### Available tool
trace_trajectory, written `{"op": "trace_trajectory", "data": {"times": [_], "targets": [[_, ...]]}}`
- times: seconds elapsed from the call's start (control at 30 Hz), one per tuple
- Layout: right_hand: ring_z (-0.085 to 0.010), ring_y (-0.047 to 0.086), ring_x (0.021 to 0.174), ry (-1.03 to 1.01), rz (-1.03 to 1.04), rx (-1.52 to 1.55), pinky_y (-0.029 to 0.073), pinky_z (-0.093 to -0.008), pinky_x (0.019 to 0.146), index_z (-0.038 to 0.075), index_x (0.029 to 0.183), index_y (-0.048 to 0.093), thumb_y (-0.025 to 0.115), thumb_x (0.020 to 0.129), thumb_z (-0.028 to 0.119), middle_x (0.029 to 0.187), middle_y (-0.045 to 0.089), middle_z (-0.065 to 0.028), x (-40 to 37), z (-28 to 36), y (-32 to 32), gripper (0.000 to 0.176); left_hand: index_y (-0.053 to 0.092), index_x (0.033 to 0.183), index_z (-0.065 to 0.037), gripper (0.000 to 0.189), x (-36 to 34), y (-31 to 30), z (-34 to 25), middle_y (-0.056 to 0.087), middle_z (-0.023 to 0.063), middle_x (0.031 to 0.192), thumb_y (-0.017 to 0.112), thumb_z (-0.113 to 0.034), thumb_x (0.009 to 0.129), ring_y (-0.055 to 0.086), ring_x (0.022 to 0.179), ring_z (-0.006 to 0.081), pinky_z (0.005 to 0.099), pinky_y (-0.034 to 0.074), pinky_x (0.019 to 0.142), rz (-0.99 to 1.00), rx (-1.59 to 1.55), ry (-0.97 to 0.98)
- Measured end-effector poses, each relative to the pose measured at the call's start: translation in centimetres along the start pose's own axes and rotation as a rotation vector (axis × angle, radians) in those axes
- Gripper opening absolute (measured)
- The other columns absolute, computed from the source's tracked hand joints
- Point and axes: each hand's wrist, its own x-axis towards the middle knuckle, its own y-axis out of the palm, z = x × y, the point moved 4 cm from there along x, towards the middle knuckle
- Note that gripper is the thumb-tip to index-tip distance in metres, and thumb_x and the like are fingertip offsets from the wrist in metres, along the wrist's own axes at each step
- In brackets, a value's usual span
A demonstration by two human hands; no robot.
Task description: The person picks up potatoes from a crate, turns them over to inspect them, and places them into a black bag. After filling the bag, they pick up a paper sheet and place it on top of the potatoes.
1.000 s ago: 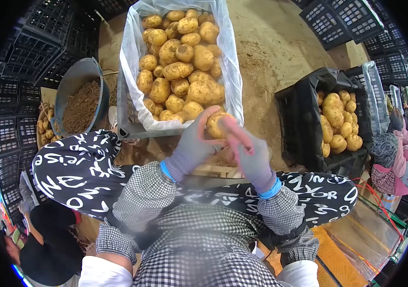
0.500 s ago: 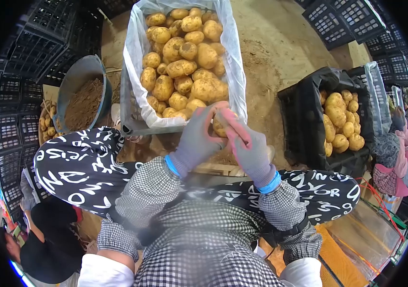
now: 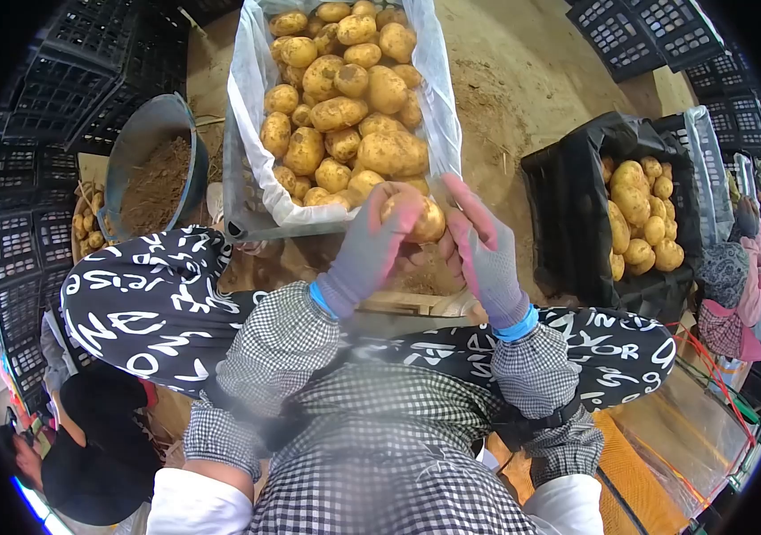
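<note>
My left hand (image 3: 363, 245), in a grey glove with a pink palm, holds a yellow-brown potato (image 3: 428, 221) above the near edge of a lined crate. Close to the potato's right side is my right hand (image 3: 487, 254), gloved alike, its fingers bent together. A thin dark sliver shows at those fingertips, too small to name. Just beyond both hands, many soil-marked potatoes (image 3: 336, 114) fill the crate with a white liner (image 3: 251, 116).
To the right stands a black-lined crate (image 3: 568, 201) with potatoes. A bucket of soil (image 3: 186, 192) is at the left, near more potatoes (image 3: 88, 223). Stacked black crates (image 3: 20, 241) line the left side. Other people (image 3: 741, 285) are at the far right and lower left (image 3: 100, 446).
My hands have moved apart. The potato, mostly covered by the fingers before, now shows plainly in my left hand, while my right hand has drawn back to the right.
</note>
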Motion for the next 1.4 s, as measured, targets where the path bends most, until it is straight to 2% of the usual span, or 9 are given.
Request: {"op": "trace_trajectory", "data": {"times": [0.03, 0.27, 0.5, 0.63, 0.83, 1.03, 1.13, 1.23, 1.4], "targets": [[-0.0009, 0.040, 0.053, 0.012, -0.007, 0.011, 0.032, -0.0173, 0.048, 0.006, 0.143, 0.046, 0.051, 0.102, 0.024, 0.066, 0.053, 0.0048, -0.1, 0.4, 0.3, 0.046, 0.044, 0.128, -0.003, 0.060, -0.4, 0.3, -0.4, 0.060, 0.0072, 0.104, 0.075, -0.032, 0.086, 0.063, 0.080, 0.0107, 0.0238, 0.054, 0.062, 0.024, -0.131, -0.057], [-0.0006, 0.038, 0.049, -0.057, -0.079, 0.084, 0.029, -0.0164, 0.044, 0.006, 0.143, 0.046, 0.051, 0.102, 0.028, 0.062, 0.049, 0.0060, 0.6, 0.0, -1.3, 0.047, 0.036, 0.139, -0.003, 0.061, -0.4, 1.3, -0.4, 0.060, 0.0085, 0.111, 0.069, -0.023, 0.092, 0.065, 0.083, 0.0143, 0.0264, 0.055, 0.064, 0.213, -0.094, 0.039], [0.0005, 0.034, 0.048, -0.005, -0.052, 0.109, 0.026, -0.0171, 0.043, 0.003, 0.141, 0.049, 0.050, 0.103, 0.026, 0.061, 0.045, 0.0084, 0.4, 0.7, -0.8, 0.045, 0.037, 0.139, -0.002, 0.060, -0.1, 0.8, -0.1, 0.059, 0.0077, 0.112, 0.068, -0.025, 0.093, 0.062, 0.091, 0.0129, 0.0270, 0.055, 0.072, 0.177, 0.045, 0.058], [0.0007, 0.032, 0.047, -0.094, -0.031, -0.029, 0.024, -0.0180, 0.043, 0.001, 0.140, 0.049, 0.050, 0.102, 0.024, 0.058, 0.042, 0.0090, 0.4, 0.4, -1.2, 0.044, 0.040, 0.137, -0.001, 0.059, 0.2, 0.6, 0.6, 0.059, 0.0064, 0.110, 0.067, -0.029, 0.093, 0.059, 0.094, 0.0101, 0.0257, 0.054, 0.074, 0.167, 0.112, 0.101], [0.0008, 0.029, 0.045, 0.054, -0.002, 0.089, 0.023, -0.0183, 0.042, 0.000, 0.138, 0.051, 0.050, 0.101, 0.021, 0.053, 0.037, 0.0096, 0.1, 1.3, -1.0, 0.042, 0.043, 0.133, 0.000, 0.055, 0.4, 0.3, 0.5, 0.059, 0.0064, 0.107, 0.067, -0.028, 0.092, 0.060, 0.090, 0.0095, 0.0258, 0.054, 0.075, 0.175, 0.237, 0.096], [0.0010, 0.030, 0.046, 0.141, 0.127, 0.161, 0.024, -0.0184, 0.042, -0.001, 0.137, 0.051, 0.051, 0.101, 0.019, 0.056, 0.041, 0.0100, -0.5, 0.4, 0.4, 0.041, 0.042, 0.132, -0.001, 0.057, -0.4, 0.6, 0.1, 0.060, 0.0082, 0.109, 0.068, -0.031, 0.091, 0.063, 0.089, 0.0110, 0.0251, 0.053, 0.074, 0.158, 0.170, 0.039], [0.0014, 0.033, 0.048, -0.023, 0.055, 0.104, 0.025, -0.0181, 0.044, 0.000, 0.137, 0.052, 0.052, 0.101, 0.019, 0.062, 0.046, 0.0101, -0.6, -0.9, 0.2, 0.041, 0.041, 0.133, 0.000, 0.062, -0.2, 0.3, 0.2, 0.060, 0.0106, 0.113, 0.070, -0.035, 0.090, 0.062, 0.096, 0.0137, 0.0279, 0.052, 0.081, 0.208, 0.310, 0.035], [0.0016, 0.036, 0.053, -0.049, -0.046, 0.082, 0.027, -0.0164, 0.047, 0.002, 0.135, 0.056, 0.053, 0.100, 0.017, 0.070, 0.051, 0.0083, -0.3, -0.5, -0.4, 0.038, 0.041, 0.133, -0.002, 0.064, 0.0, -0.2, 0.7, 0.059, 0.0122, 0.115, 0.072, -0.035, 0.087, 0.061, 0.103, 0.0179, 0.0313, 0.050, 0.089, 0.115, 0.496, 0.275], [-0.0008, 0.046, 0.061, -0.070, -0.025, -0.054, 0.037, -0.0178, 0.055, 0.000, 0.133, 0.057, 0.053, 0.099, 0.011, 0.079, 0.059, 0.0044, -0.5, -0.3, 0.4, 0.036, 0.043, 0.133, -0.005, 0.062, -0.2, 0.0, 0.7, 0.059, 0.0148, 0.115, 0.073, -0.030, 0.085, 0.059, 0.108, 0.0212, 0.0327, 0.048, 0.092, 0.061, 0.622, 0.240]]}}
